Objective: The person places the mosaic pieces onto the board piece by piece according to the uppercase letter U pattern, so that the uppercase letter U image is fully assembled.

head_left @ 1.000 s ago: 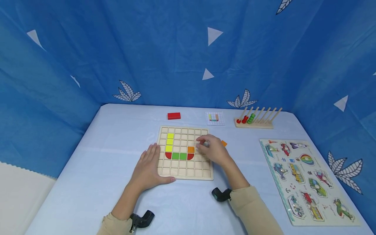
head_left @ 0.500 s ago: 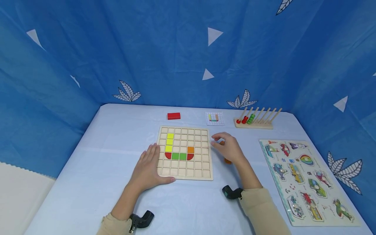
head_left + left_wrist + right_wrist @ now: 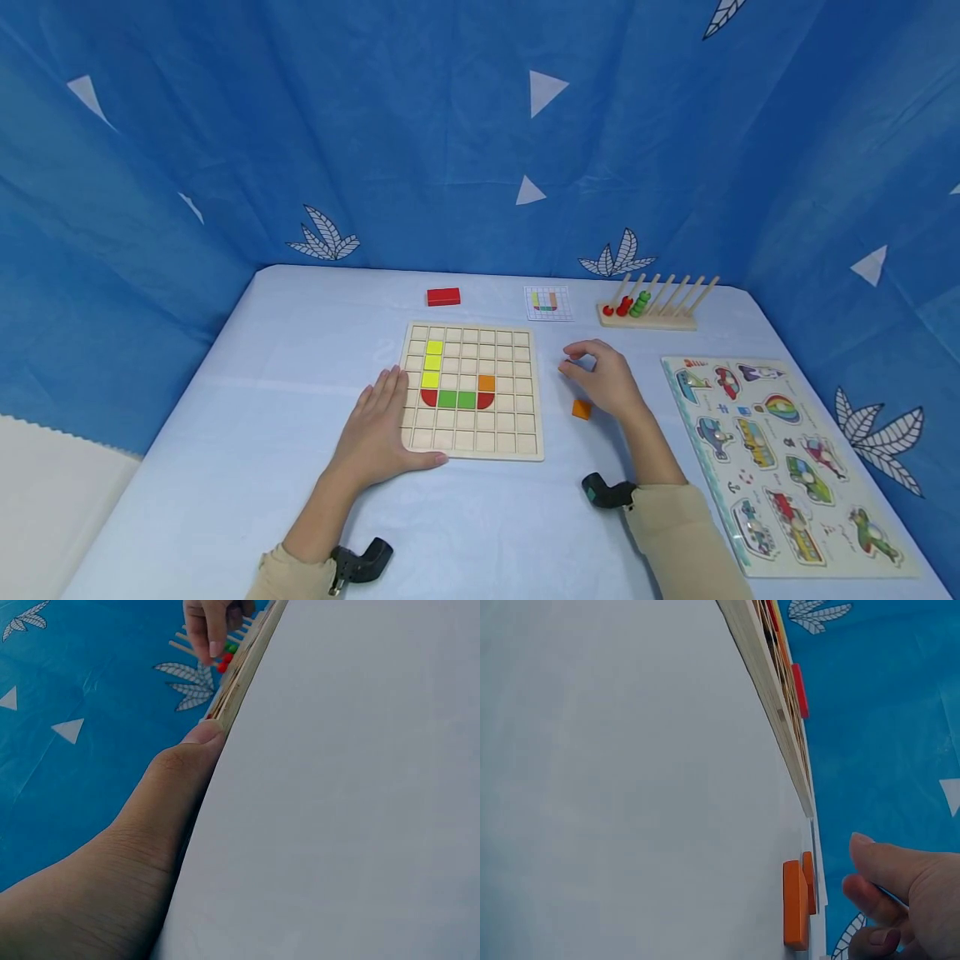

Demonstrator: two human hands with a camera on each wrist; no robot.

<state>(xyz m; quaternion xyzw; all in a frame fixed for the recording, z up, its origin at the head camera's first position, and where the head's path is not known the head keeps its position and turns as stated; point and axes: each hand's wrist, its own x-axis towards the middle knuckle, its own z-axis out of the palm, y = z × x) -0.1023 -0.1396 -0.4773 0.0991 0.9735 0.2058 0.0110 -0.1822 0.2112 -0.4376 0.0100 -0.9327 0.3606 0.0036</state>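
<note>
A wooden grid board [image 3: 465, 433] lies mid-table, bearing a yellow column [image 3: 432, 363], red rounded corner tiles [image 3: 429, 398], green squares [image 3: 457, 400] and one orange square [image 3: 486, 383]. My left hand [image 3: 378, 433] rests along the board's left edge, fingers straight, its thumb [image 3: 202, 733] against the near edge. To the right of the board, my right hand [image 3: 603, 379] hovers above the table, fingers loosely bent with a gap between thumb and index finger. Nothing shows in its grasp. Below it lies an orange block [image 3: 581, 409]; the right wrist view shows a second orange piece [image 3: 808, 881] beside it.
Behind the board lie a red block [image 3: 443, 297] and a pattern card [image 3: 548, 303]. A wooden peg rack [image 3: 648, 319] with red and green beads stands back right. A vehicle picture puzzle [image 3: 787, 467] covers the right side. Blue cloth [image 3: 450, 167] hangs behind.
My right hand has moved rightward, off the board and out over the table beside it. The near orange block has come into view below it. My left hand has stayed put.
</note>
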